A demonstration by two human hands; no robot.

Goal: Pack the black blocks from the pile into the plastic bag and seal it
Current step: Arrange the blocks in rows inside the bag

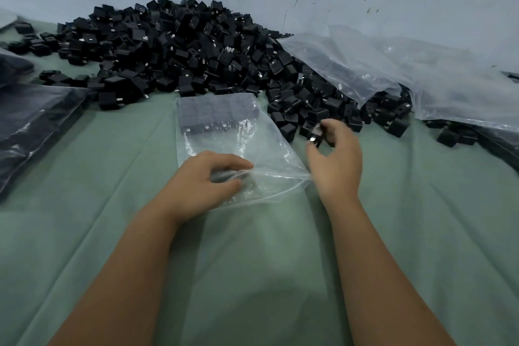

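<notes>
While the left hand (205, 177) pinches the plastic bag (224, 143) mouth ajar, the right hand (335, 157), fingers clamped on a black block (316, 132), hovers just right of that mouth, nearer the pile (182, 45).

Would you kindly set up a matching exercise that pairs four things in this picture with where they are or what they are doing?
Things:
1. left hand
2. right hand
3. pile of black blocks
4. filled dark bags

States or places:
A. stacked at the left edge of the green cloth
B. pinching one black block
C. holding open the mouth of the clear plastic bag
D. heaped against the wall, beyond the bag

Pairs: 1-C, 2-B, 3-D, 4-A
</notes>
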